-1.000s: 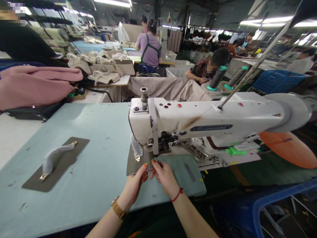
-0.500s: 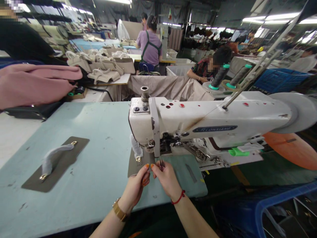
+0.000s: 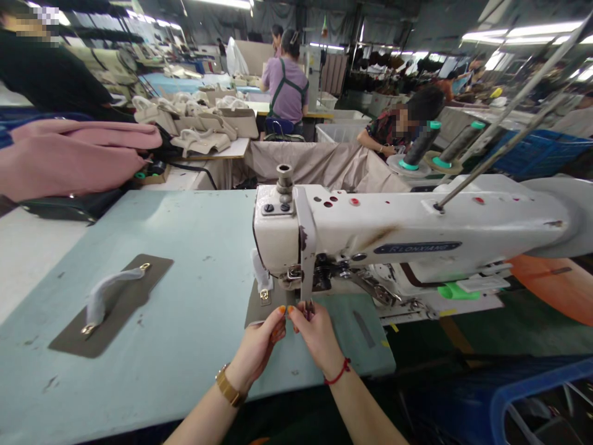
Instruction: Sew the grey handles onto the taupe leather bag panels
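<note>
At the far left a person in a dark top (image 3: 46,80) sits behind a heap of pink material (image 3: 78,154), which lies over a black bag (image 3: 69,207). Next comes the pale blue tabletop (image 3: 194,259), where a grey-brown panel (image 3: 127,303) lies flat at a slant, its wrapped handle (image 3: 97,300) arching between two gold-coloured fittings. Beyond, cream bags (image 3: 204,127) are piled on another surface. A second panel (image 3: 254,312), with a similar wrapped handle and a gold-coloured fitting, lies on the tabletop at the sewing machine's head, its right part hidden. At its near edge is the left hand (image 3: 259,346), a watch (image 3: 228,386) on the wrist, fingers curled in and thumb against them; whether it pinches the edge or something finer I cannot tell. Just beside it, thumb tips close together, the right hand (image 3: 317,330) is closed around a small dark metal tool (image 3: 309,307), mostly hidden by the fingers; a red bracelet (image 3: 338,372) circles that wrist. Above and to the right stretches the white sewing machine (image 3: 370,216), with dark thread spools (image 3: 419,147) behind it and, at lower right, a blue crate (image 3: 498,392)
</note>
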`<state>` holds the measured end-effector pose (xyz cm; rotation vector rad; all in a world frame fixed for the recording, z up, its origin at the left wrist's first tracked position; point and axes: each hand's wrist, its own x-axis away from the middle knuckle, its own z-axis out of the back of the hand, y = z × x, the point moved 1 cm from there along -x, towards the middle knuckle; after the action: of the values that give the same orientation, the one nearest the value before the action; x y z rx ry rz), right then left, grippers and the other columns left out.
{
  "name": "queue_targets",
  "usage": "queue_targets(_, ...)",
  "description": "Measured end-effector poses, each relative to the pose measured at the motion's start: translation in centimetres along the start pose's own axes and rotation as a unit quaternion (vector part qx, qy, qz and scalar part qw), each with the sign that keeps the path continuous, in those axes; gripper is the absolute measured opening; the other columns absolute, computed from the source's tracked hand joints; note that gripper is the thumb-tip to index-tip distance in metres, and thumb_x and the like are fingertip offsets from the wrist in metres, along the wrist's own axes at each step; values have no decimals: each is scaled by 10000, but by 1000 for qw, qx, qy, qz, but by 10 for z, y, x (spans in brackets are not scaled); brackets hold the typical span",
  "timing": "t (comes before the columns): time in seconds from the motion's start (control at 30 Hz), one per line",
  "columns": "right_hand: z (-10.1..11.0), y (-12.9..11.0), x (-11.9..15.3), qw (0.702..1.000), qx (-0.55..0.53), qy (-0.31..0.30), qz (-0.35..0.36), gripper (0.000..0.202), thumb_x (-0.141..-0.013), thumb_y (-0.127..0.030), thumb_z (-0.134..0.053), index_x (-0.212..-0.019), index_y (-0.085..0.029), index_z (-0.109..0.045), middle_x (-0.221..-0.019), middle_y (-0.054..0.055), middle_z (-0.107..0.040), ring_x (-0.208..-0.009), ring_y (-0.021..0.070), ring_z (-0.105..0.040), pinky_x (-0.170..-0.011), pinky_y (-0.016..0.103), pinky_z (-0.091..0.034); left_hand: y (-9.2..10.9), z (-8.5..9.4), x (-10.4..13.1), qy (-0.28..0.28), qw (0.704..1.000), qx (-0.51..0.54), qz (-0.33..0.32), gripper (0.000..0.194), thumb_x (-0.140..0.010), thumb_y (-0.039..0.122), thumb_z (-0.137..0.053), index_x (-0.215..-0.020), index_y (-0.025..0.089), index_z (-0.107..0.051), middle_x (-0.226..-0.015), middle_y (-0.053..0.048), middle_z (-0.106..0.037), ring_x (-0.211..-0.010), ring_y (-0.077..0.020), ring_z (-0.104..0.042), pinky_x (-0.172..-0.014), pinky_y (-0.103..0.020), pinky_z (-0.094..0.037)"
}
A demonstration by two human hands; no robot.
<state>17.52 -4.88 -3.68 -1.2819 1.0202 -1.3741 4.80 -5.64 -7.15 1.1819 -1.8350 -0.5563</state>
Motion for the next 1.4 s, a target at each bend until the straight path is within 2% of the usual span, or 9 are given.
queue_targets(0.13, 0, 0, -3, 1000, 3, 4, 8, 304, -807, -348, -561, -572, -180, -466, -526, -38, -484, -526, 102, -453, -553, 220, -357, 5, 0, -8, 15, 1000, -7, 7, 457, -743, 437, -699, -552, 180, -373, -550, 63, -273, -548, -84, -232, -515, -236, -261)
queue_targets(0.23, 2, 8, -1, 1000, 5, -8, 2, 281, -811, -337, -557, -591, -171, -504, -537, -26, -518, -542, 110, -482, -567, 220, -369, 7, 1, -15, 29, 999, -11, 19, 443, -710, 436, -725, -568, 174, -397, -565, 56, -304, -555, -85, -263, -520, -234, -270)
queue_targets(0.5, 15, 70, 15, 993, 83, -51, -69, 255, -807, -346, -541, -634, -161, -565, -531, -1, -576, -551, 137, -529, -586, 237, -378, 21, -5, -24, 12, 998, -61, -31, 493, -730, 464, -677, -504, 193, -333, -521, 68, -255, -524, -87, -221, -513, -248, -239)
queue_targets(0.6, 17, 83, 22, 991, 89, -59, -85, 249, -797, -353, -536, -650, -158, -586, -525, 8, -592, -555, 149, -553, -598, 241, -397, 25, -5, -27, 14, 998, -60, -29, 492, -703, 471, -700, -507, 185, -351, -523, 70, -258, -523, -84, -221, -512, -240, -241)
queue_targets(0.8, 18, 90, 22, 990, 96, -63, -87, 292, -813, -403, -523, -685, -156, -612, -528, 6, -595, -560, 148, -569, -612, 235, -411, 26, 1, -35, 17, 996, -80, -36, 471, -719, 484, -683, -499, 173, -406, -534, 55, -296, -533, -86, -245, -515, -239, -255)
queue_targets(1.03, 19, 88, 21, 990, 99, -65, -77, 314, -814, -415, -528, -684, -142, -611, -527, 8, -588, -547, 147, -553, -588, 237, -398, 26, -1, -38, 36, 991, -112, -65, 505, -722, 518, -660, -513, 198, -330, -528, 64, -249, -533, -95, -210, -514, -255, -216)
queue_targets(1.13, 20, 86, 22, 989, 104, -68, -74, 310, -813, -416, -537, -674, -148, -609, -526, 0, -584, -543, 143, -546, -593, 237, -399, 23, -5, -37, 64, 987, -122, -80, 517, -735, 547, -631, -523, 211, -300, -535, 63, -230, -539, -103, -198, -519, -265, -211)
queue_targets(1.23, 21, 86, 22, 989, 110, -75, -69, 304, -822, -409, -530, -676, -153, -605, -530, -6, -578, -551, 142, -545, -605, 240, -404, 16, -10, -34, 119, 980, -125, -98, 507, -740, 571, -610, -532, 209, -323, -547, 54, -257, -545, -110, -222, -531, -265, -224)
queue_targets(1.4, 23, 89, 21, 988, 119, -83, -59, 313, -824, -419, -522, -672, -157, -602, -566, 11, -599, -587, 153, -561, -620, 253, -413, -8, -19, -31, 242, 959, -95, -115, 431, -706, 592, -627, -575, 196, -519, -561, 10, -462, -565, -148, -383, -554, -266, -290)
